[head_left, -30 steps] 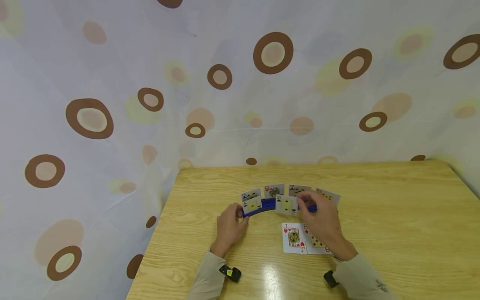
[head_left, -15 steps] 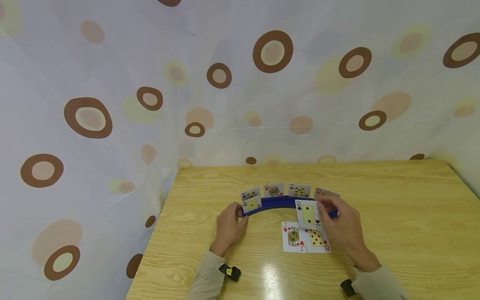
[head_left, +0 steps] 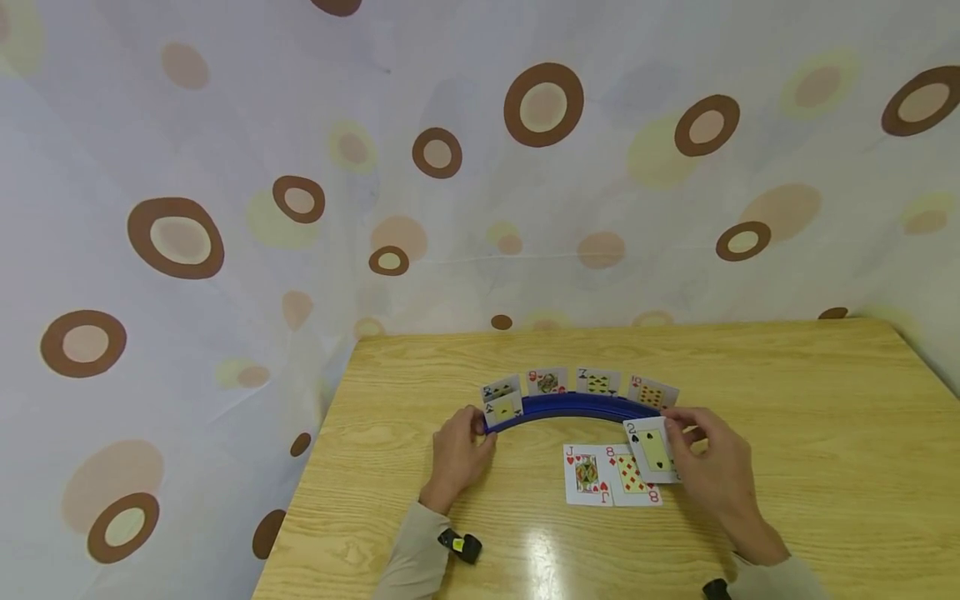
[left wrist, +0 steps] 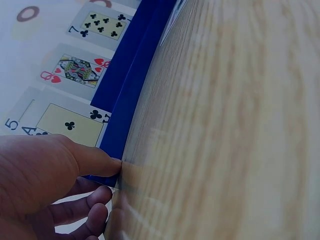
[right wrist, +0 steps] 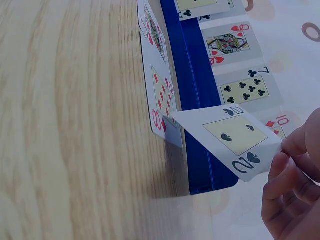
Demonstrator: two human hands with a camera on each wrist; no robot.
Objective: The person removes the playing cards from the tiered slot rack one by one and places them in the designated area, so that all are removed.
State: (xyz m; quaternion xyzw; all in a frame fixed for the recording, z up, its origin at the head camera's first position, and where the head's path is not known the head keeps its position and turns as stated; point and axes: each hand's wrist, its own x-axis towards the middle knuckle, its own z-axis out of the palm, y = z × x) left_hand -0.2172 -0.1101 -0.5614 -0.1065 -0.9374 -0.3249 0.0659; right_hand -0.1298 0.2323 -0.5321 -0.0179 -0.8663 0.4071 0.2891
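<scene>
A curved blue playing card holder (head_left: 570, 406) stands on the table. My left hand (head_left: 457, 450) grips its left end, thumb at the front edge and fingers curled around the end in the left wrist view. Between thumb and fingers, my right hand (head_left: 716, 471) pinches the two of spades (head_left: 651, 450) by its right edge. That card is tilted, in front of the holder's right end, and overlaps the eight of diamonds in the head view. In the holder's back row stand a five (head_left: 495, 389), queen of hearts (head_left: 548, 382), seven of clubs (head_left: 597, 382) and ten of diamonds (head_left: 651, 392).
The ace of clubs (left wrist: 70, 125) stands in the front row, before the five. Jack of hearts (head_left: 587, 475) and eight of diamonds (head_left: 628, 479) lie face up side by side on the wooden table (head_left: 810, 417). A circle-patterned cloth (head_left: 480, 200) hangs behind.
My right hand has carried the two of spades rightward and toward me, from before the holder's middle to its right end. My left hand has stayed at the left end.
</scene>
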